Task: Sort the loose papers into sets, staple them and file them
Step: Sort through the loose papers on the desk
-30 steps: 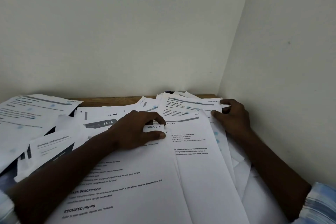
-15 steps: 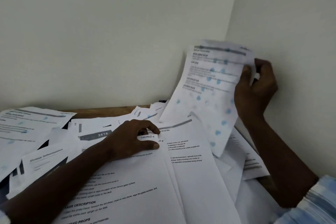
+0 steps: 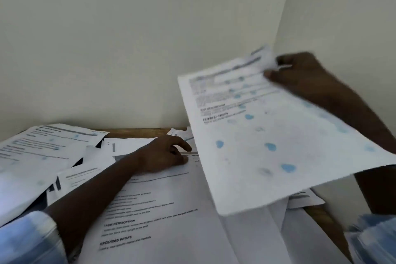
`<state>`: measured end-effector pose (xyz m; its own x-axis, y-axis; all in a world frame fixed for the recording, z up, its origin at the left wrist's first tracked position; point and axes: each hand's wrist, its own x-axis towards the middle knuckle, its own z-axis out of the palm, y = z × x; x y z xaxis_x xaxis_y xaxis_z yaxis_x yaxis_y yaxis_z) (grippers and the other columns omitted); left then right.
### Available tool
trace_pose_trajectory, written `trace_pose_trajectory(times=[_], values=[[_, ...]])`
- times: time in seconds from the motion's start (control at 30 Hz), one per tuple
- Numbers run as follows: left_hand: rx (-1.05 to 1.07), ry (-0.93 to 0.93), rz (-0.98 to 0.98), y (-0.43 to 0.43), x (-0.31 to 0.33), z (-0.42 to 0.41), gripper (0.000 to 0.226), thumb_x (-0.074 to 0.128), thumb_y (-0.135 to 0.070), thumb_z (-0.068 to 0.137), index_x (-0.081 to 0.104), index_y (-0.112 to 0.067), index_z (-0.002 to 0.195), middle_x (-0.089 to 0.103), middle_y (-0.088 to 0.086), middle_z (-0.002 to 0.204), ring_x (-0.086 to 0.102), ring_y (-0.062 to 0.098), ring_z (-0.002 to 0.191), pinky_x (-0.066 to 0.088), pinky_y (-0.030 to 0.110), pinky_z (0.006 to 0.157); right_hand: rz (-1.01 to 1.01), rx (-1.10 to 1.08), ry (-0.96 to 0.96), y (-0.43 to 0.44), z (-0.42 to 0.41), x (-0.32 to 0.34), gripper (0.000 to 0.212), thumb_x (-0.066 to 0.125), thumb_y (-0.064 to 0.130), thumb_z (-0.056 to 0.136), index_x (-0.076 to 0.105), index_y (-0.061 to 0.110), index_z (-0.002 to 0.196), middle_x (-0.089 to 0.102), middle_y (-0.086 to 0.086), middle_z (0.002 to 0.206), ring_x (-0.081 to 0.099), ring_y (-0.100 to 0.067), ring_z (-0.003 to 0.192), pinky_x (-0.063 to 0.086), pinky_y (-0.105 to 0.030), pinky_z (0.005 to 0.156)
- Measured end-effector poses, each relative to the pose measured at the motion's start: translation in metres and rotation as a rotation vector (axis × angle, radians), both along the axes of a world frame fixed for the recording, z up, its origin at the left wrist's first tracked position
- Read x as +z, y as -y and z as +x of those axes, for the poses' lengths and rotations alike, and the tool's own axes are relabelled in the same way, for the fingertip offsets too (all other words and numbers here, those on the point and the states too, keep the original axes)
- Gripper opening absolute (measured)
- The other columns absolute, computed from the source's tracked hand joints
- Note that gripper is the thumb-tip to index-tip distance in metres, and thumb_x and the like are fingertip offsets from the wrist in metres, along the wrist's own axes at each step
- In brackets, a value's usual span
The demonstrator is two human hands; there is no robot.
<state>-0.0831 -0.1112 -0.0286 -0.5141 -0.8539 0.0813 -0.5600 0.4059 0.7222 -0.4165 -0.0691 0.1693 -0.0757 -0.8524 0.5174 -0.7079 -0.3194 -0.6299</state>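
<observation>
Step in hand: sorting. My right hand (image 3: pixel 300 70) pinches the spotted sheet (image 3: pixel 278 135) at its top corner, thumb on the printed face, and holds it clear of the pile at centre right of the frame. My left hand (image 3: pixel 162 156) rests with bent fingers on the loose papers (image 3: pixel 160 210) at lower centre; I cannot tell if it grips anything. Next, I judge: match the heading to a set. The sheet is white, printed, blue-spotted and slightly bowed.
</observation>
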Motion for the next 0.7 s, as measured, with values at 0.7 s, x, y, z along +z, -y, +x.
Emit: trace_pose_trajectory(times=[0.7], values=[[0.082,-0.235,0.299,0.005,0.008,0.002,0.045,0.092,-0.016,0.076,0.075,-0.022,0.117,0.072,-0.013,0.100,0.065,0.000,0.096,0.049,0.014,0.080,0.534,0.101,0.038,-0.037,0.087,-0.164,0.043,0.072,0.056,0.089,0.067,0.013,0.085,0.074,0.000,0.066,0.068,-0.017,0.050,0.050,-0.026,0.055]])
